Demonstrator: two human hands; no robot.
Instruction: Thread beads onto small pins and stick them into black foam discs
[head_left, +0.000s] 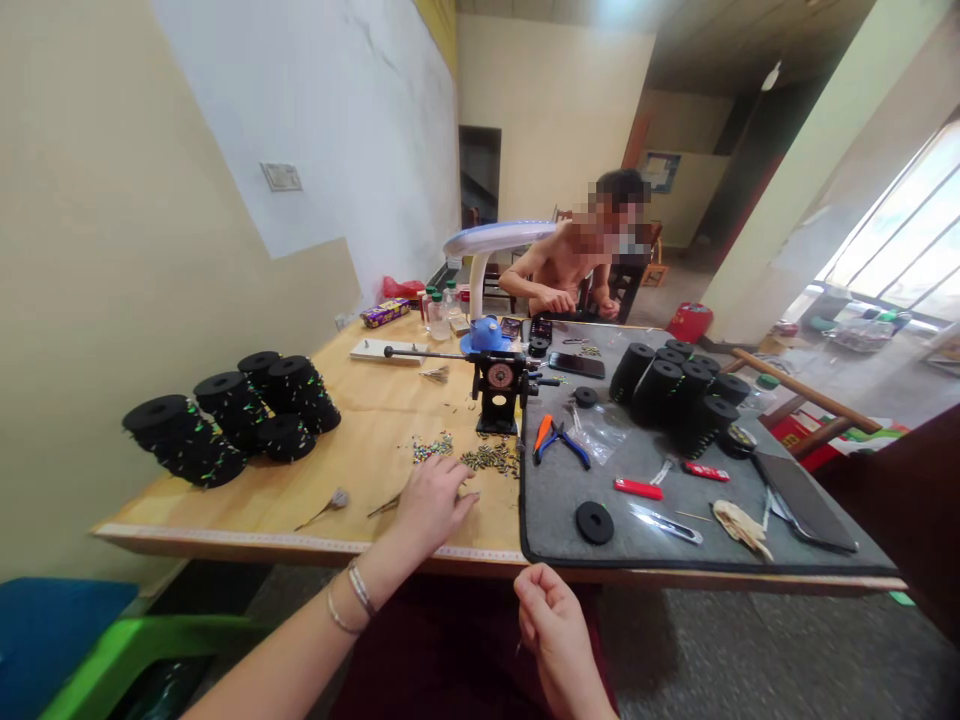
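Observation:
My left hand (435, 500), with bracelets at its wrist, rests on the wooden table (360, 400), fingers spread beside a pile of small brownish pieces (491, 459) and a pile of multicoloured bits (433, 447). A thin dark tool (384, 506) lies partly under this hand. My right hand (551, 620) is closed in a pinch just off the table's front edge; what it holds is too small to name. Behind the piles stands a black winding device (498, 390) with a round dial.
Stacked black spools (289, 395) stand at the left, more black spools (664, 385) on the grey mat (555, 520). Pliers (562, 445), a red-handled cutter (638, 489) and a phone (576, 365) lie there. A lamp (487, 335) and a person (574, 265) are beyond.

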